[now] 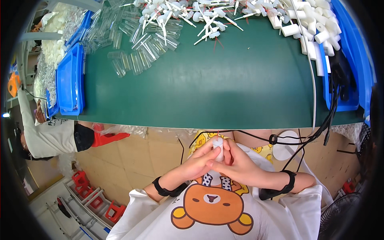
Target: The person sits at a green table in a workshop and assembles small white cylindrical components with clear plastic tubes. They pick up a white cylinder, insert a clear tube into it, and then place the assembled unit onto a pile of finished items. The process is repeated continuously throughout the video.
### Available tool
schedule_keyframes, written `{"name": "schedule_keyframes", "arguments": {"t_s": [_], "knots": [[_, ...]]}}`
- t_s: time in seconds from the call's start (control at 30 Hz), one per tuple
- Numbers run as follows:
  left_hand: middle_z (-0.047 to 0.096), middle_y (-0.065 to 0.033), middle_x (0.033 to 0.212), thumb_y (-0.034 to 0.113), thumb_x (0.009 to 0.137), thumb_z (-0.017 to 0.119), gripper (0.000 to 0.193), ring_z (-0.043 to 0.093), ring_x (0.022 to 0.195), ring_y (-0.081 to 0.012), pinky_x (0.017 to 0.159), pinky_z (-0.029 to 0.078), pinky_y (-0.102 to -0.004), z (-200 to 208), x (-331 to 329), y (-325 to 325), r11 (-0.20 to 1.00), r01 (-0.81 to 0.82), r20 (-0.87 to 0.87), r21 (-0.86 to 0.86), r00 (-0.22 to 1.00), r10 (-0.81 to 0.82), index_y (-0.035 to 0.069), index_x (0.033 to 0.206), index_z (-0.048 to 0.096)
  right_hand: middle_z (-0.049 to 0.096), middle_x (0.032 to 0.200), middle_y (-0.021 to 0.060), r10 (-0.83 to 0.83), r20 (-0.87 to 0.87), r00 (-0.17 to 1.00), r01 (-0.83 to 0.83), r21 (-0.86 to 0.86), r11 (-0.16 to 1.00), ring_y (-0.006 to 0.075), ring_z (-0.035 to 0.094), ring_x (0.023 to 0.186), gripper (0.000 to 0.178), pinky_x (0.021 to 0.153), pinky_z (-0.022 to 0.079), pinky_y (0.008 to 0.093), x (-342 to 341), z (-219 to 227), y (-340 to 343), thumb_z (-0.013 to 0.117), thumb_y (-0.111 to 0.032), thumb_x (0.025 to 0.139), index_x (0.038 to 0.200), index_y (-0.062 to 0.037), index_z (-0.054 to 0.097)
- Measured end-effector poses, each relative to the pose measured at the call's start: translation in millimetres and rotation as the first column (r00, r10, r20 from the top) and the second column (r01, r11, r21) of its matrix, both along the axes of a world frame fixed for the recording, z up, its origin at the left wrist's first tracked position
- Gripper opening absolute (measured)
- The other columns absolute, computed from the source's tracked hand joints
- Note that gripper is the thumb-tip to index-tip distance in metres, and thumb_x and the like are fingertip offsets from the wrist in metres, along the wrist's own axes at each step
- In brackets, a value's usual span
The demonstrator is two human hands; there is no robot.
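Observation:
A small white cylinder (218,146) stands roughly upright between my hands, just off the near edge of the table and over my lap. A thin red thread or wire sticks up from its top end. My left hand (199,163) closes on the cylinder from the left, thumb against its side. From the right, my right hand (239,161) wraps round it, thumb low beside the left one. The cylinder's lower part is hidden by my fingers.
On the green table (192,92) lie clear plastic tubes (140,58), white stemmed parts with red threads (208,22) and white cylinders (316,30). Blue trays (71,82) flank both sides. Black cables (330,112) hang at the right edge. Another person (52,138) sits at the left.

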State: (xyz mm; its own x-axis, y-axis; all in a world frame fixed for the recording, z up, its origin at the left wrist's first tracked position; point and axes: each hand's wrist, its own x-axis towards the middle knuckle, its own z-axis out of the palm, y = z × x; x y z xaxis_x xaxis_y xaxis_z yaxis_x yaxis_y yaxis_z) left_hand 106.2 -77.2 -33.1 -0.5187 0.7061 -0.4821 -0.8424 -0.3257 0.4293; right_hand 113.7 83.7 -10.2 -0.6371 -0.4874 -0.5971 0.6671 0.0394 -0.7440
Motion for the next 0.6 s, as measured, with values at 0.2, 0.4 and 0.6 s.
{"name": "schedule_keyframes", "arguments": {"t_s": [0.2,0.4,0.6], "knots": [[0.042,-0.0035,0.085,0.03,0.096,0.04,0.023,0.043,0.075,-0.0127,0.074,0.04,-0.0272,-7.7,11.5,1.9,0.997,-0.048,-0.271,0.052,0.961,0.061,0.009,0.102,0.035,0.046,0.097,0.0026,-0.051,0.032,0.998,0.055,-0.107,0.993,0.006,0.048,0.085,0.05,0.066,0.043,0.0206,-1.9,10.2,-0.1,0.069,-0.018,0.08,0.115,-0.0011,0.038],[0.044,-0.002,0.088,0.027,0.095,0.044,0.021,0.043,0.077,-0.0095,0.07,0.04,-0.0243,-0.2,4.2,8.4,0.98,-0.05,-0.389,-0.194,0.921,-0.03,0.007,0.099,0.04,0.048,0.098,0.0031,-0.04,-0.168,0.985,0.035,-0.034,0.999,0.0075,0.048,0.086,0.049,0.072,0.044,0.0243,-2.6,-2.8,-2.6,0.069,-0.016,0.08,0.116,-0.0008,0.038],[0.036,0.0037,0.069,0.035,0.095,0.044,0.03,0.034,0.063,-0.007,0.058,0.031,-0.0223,-10.8,3.1,18.8,0.932,-0.171,-0.259,-0.321,0.962,0.087,0.008,0.082,0.041,0.054,0.09,0.0074,-0.243,-0.09,0.966,0.235,-0.092,0.968,0.0111,0.052,0.077,0.043,0.064,0.044,0.0254,-7.3,-21.0,-10.4,0.07,-0.024,0.078,0.103,0.0011,0.045]]}}
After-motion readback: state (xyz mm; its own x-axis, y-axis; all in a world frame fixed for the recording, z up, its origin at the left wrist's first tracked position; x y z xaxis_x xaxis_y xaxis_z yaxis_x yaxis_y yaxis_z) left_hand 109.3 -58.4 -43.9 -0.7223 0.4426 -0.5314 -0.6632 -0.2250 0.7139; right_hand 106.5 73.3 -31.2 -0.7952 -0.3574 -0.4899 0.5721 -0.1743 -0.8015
